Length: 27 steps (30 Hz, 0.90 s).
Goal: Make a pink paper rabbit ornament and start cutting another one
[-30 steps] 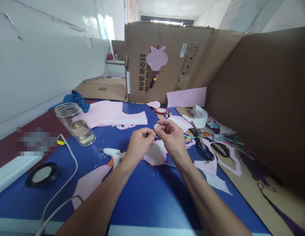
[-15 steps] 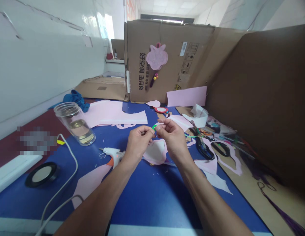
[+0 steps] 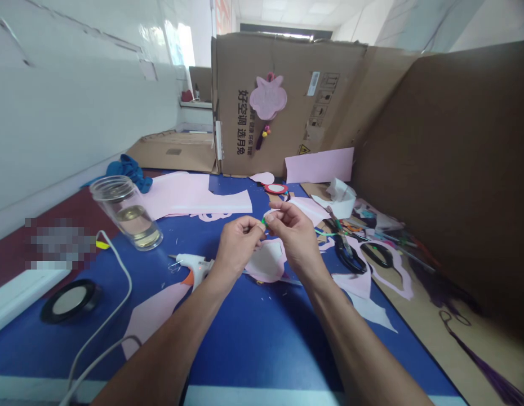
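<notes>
Fingertips of both my hands meet over the middle of the table, pinching a small bright green piece. My left hand is closed on its left side, and my right hand on its right. Most of the piece is hidden, so its kind is unclear. Just below the hands lies a rounded pink cutout with a whitish centre. A white glue gun with an orange trigger rests left of my left wrist. To the right of my right hand, a thin green strip shows.
A glass jar of yellowish liquid, black tape and a white cable occupy the left. Black-handled scissors and pink scraps lie right. Behind stands a cardboard box with a pink ornament hanging on it.
Both hands stay together in nearly the same place. The green piece has turned slightly between the fingertips, and less of it shows. The whole view has shifted a little.
</notes>
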### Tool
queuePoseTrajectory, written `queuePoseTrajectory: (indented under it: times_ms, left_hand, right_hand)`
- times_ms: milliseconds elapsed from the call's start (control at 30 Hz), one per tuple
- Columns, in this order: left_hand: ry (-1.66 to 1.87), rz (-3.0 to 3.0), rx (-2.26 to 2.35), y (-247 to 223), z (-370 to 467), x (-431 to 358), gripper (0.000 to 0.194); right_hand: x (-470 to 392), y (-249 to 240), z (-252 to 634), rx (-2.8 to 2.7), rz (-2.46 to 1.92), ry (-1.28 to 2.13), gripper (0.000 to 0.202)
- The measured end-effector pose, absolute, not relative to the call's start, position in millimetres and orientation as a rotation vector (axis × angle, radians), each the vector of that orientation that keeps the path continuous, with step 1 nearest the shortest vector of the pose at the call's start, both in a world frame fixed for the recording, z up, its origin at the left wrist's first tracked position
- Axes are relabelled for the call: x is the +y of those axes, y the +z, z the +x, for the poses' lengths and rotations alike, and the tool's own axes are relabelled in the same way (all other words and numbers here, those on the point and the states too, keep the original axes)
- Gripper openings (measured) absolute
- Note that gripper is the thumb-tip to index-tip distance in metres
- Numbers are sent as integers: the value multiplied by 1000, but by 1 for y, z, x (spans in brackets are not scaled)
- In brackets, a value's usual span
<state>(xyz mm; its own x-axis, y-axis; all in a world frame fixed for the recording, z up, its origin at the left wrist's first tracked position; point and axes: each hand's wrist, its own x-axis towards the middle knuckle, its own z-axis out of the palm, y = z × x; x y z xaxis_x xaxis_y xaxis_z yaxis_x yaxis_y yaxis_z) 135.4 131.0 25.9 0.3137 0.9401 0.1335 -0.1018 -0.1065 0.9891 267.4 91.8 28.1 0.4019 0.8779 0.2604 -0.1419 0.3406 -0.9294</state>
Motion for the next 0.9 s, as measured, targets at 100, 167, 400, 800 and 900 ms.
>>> queuePoseTrajectory:
  times_ms: [100,167,400,800,900]
  left_hand:
    - [1042,1388,818,24,136,130,24]
    - [1029,1354,821,23,136,131,31]
    - [1032,1320,809,22,136,131,35]
    - [1030,1233,821,31,133,132,18]
    - [1020,1248,827,31,133,131,17]
  right_hand:
    - [93,26,271,-874,-997,728,39]
    - [94,26,273,-854,-1017,682,37]
    - [91,28,268,-870,-1067,702,39]
    - [88,34,279,-926,-1122,693,37]
    - [88,33,275,-997,-1118,771,39]
